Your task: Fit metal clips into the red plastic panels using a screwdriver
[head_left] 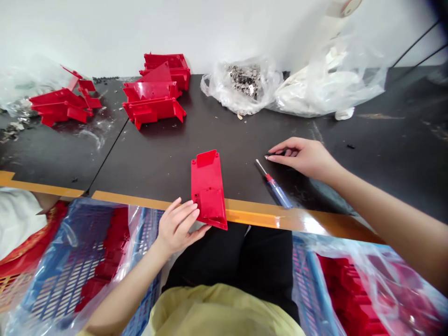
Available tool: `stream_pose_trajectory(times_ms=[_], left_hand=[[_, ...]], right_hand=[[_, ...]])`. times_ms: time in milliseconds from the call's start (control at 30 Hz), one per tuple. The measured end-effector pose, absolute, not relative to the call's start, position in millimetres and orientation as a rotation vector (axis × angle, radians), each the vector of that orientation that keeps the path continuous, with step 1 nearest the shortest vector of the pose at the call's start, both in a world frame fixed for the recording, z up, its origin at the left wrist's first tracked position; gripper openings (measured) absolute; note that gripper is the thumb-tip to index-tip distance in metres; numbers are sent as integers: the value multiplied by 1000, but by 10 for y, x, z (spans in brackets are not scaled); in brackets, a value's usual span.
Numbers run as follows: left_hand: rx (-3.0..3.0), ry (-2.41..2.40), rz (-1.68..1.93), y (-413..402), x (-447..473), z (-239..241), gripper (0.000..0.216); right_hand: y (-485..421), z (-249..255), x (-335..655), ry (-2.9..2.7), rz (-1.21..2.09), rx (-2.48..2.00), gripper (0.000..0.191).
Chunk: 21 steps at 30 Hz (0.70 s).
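A red plastic housing [207, 179] lies at the front of the dark table, its near end jutting over the edge. My left hand [180, 226] grips that near end from the left, fingers on its side and thumb underneath. To the right, my right hand [303, 156] is closed in a pinch just above the tabletop. A small shiny metal piece [266, 157] shows at its fingertips; something dark is partly hidden under the fingers. Below that hand a screwdriver [278, 190] with a clear blue and red handle lies on the table, not held.
More red housings [154, 109] are stacked at the back left, others [65, 105] farther left. A plastic bag of small metal parts [245, 84] sits behind, beside a bag with white material [315, 88]. Blue crates [66, 270] with red parts flank my lap. Another person's sleeve [17, 219] shows far left.
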<state>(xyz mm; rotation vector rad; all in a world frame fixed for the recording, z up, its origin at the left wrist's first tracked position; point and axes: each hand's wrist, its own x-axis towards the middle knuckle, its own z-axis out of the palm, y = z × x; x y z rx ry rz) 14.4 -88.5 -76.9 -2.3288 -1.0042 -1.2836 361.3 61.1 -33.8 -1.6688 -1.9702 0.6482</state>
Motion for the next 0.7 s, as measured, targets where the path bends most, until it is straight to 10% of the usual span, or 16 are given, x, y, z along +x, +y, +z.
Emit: stream_pose_trajectory(times_ms=[267, 700], left_hand=[[-2492, -1016, -1231, -865, 116, -771, 27], [-2508, -887, -1164, -847, 143, -635, 20]], right_hand=[[693, -101, 3499, -2036, 774, -1867, 26], [798, -45, 3481, -2193, 873, -1883, 18]])
